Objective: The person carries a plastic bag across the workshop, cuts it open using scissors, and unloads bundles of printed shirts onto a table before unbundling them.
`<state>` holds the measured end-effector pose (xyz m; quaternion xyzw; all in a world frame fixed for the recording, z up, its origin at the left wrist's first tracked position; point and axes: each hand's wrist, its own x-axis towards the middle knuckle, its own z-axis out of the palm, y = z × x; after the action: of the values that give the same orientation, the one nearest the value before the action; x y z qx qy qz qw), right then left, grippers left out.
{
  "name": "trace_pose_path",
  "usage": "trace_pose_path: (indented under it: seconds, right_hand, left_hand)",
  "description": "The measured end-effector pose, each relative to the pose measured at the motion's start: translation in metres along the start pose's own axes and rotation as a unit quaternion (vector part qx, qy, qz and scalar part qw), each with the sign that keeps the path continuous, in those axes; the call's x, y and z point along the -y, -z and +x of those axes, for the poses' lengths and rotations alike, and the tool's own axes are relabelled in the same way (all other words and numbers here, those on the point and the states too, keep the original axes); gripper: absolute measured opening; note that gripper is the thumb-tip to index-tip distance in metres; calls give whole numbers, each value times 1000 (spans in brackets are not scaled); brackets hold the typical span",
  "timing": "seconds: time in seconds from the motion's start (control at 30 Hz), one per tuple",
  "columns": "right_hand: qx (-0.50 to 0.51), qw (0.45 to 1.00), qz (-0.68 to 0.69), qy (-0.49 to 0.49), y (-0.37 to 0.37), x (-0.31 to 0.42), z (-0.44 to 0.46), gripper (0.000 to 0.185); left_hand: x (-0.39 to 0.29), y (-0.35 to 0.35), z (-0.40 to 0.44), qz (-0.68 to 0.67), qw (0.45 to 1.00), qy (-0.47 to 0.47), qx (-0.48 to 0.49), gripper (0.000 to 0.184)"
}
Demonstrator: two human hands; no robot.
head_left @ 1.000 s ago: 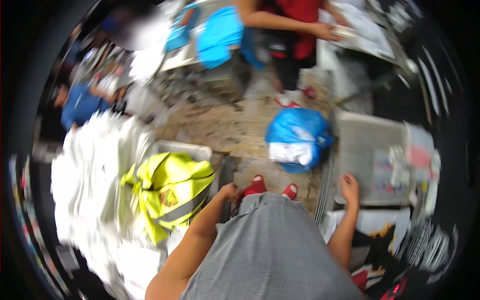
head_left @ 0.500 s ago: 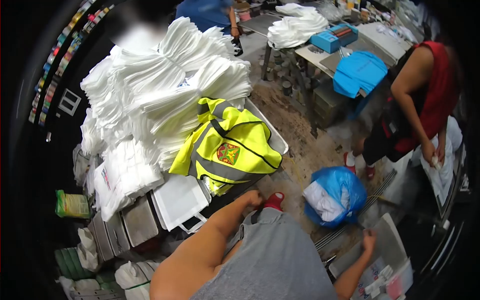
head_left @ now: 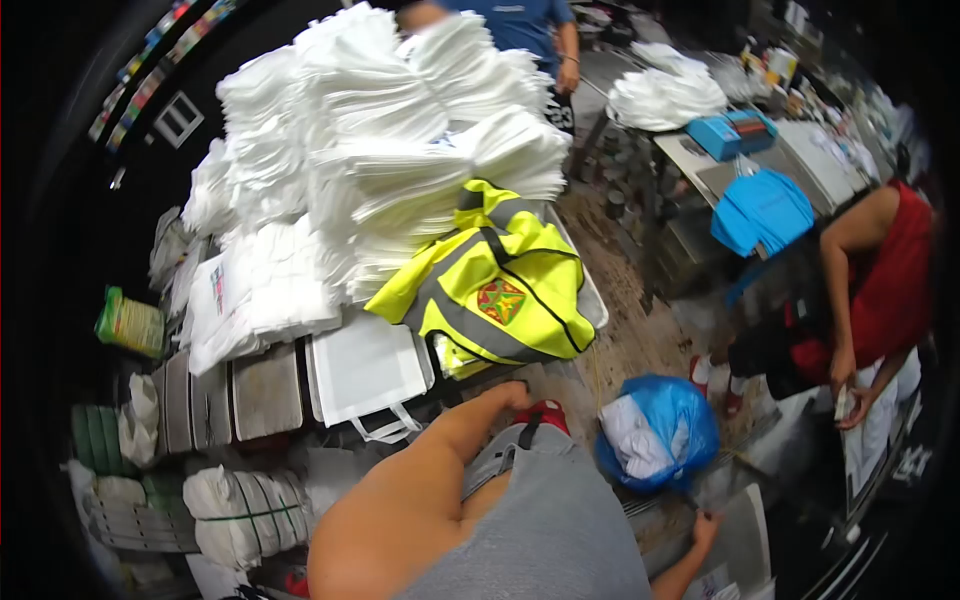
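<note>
My left hand [head_left: 514, 394] hangs low in front of my body, just below the yellow reflective vest [head_left: 500, 290]; its fingers are mostly hidden. My right hand [head_left: 707, 526] is out to the right with its fingers curled, close to the lower end of a blue plastic bag [head_left: 685, 435] stuffed with white cloth [head_left: 635, 440]. What those fingers hold, if anything, is too small to make out. The vest lies draped at the front of a tall heap of white folded bags [head_left: 390, 170]. A flat white bag with handles [head_left: 370, 365] lies left of my left hand.
At the right, a person in a red top [head_left: 890, 290] handles something white over a board. Another person in blue [head_left: 525, 30] stands behind the heap. A table at the back holds a blue box [head_left: 735, 135] and blue cloth [head_left: 765, 210]. Tied white bundles [head_left: 245, 515] lie lower left.
My view has shifted, so the heap and vest sit higher and farther right. My right hand appears lower and farther left, still beside the blue bag. The person in red has bent lower.
</note>
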<state>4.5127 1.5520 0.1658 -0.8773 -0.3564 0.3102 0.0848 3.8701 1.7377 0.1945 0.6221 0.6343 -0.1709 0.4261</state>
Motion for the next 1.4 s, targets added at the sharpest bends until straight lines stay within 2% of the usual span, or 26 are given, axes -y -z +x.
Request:
trace_pose_path:
  seconds: [0.03, 0.1, 0.13, 0.23, 0.3, 0.37, 0.43, 0.5, 0.57, 0.73, 0.8, 0.93, 1.0, 1.1, 1.23, 1.33, 1.4]
  right_hand:
    - [-2, 1000, -1, 12, -2, 2, 3, 58]
    - [-89, 995, -28, 18, -10, -2, 1, 48]
    - [-96, 995, -23, 8, -10, -3, -7, 48]
    - [-123, 992, -26, 15, 1, 22, -17, 51]
    - [-38, 999, -7, -14, 9, 26, -25, 53]
    - [-55, 998, 21, -19, 1, 22, -17, 54]
    - [-68, 996, 46, -28, -3, 11, -20, 54]
    - [-69, 997, 11, -17, 10, 37, -35, 55]
    - [-72, 997, 8, -18, 15, 47, -45, 56]
    - [-78, 997, 13, -23, 19, 57, -52, 57]
    - [-79, 996, 8, -39, 26, 70, -64, 60]
    - [-59, 996, 32, -52, 29, 75, -59, 57]
    - [-67, 997, 9, -45, 31, 81, -64, 62]
    - [-58, 996, 19, -59, 39, 95, -75, 64]
    - [-64, 998, -2, -29, 28, 71, -60, 66]
    - [-49, 997, 1, -68, 32, 76, -60, 65]
    - [-54, 998, 0, -41, 26, 68, -56, 63]
  left_hand:
    - [-6, 4, 5, -4, 1000, -14, -21, 48]
    - [-15, 11, 8, -38, 997, -29, -61, 50]
    - [-22, 6, 13, -66, 993, -45, -85, 52]
    - [-17, -5, 29, -56, 995, -47, -74, 57]
    - [-16, -8, 12, -78, 992, -58, -75, 58]
    - [5, -27, 19, -24, 998, -34, -51, 57]
    - [5, -22, -8, -35, 999, 13, 3, 54]
    - [16, -25, -16, -51, 998, 27, 23, 52]
    - [43, -43, 8, -7, 1000, 17, 11, 52]
    - [20, -28, 9, 52, 998, -10, -38, 52]
    - [-4, -19, 1, 4, 998, -25, -63, 51]
    - [-39, -11, 5, -3, 998, -40, -53, 51]
    - [-48, -6, 7, 30, 998, -45, -26, 52]
    - [-50, -8, 11, 25, 998, -46, -28, 54]
    - [-58, 1, -6, 45, 997, -42, -47, 51]
    - [-30, -13, 23, 55, 997, -36, -44, 53]
    - [-24, -14, 21, 50, 998, -37, -23, 52]
